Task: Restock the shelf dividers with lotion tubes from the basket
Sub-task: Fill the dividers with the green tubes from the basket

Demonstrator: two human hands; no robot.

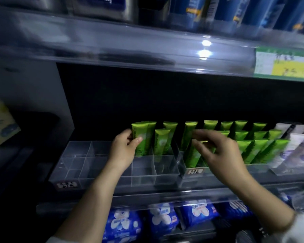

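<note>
Green lotion tubes stand cap-down in clear acrylic dividers [88, 174] on a dark shelf. My left hand [124, 149] grips the leftmost green tube [140, 135] at the back row, thumb across its front. My right hand [216, 151] is blurred, with its fingers spread and loosely bent over another green tube [193, 155] in the front of the neighbouring divider; whether it holds that tube I cannot tell. More green tubes [253, 146] fill the rows to the right. The front and left divider cells hold nothing. The basket is out of view.
White and purple tubes [295, 146] stand at the far right. A clear shelf lip [147, 50] overhangs above, with a green price label [284, 62]. Blue packets [161, 220] lie on the shelf below. A pale box [0, 123] sits at the left.
</note>
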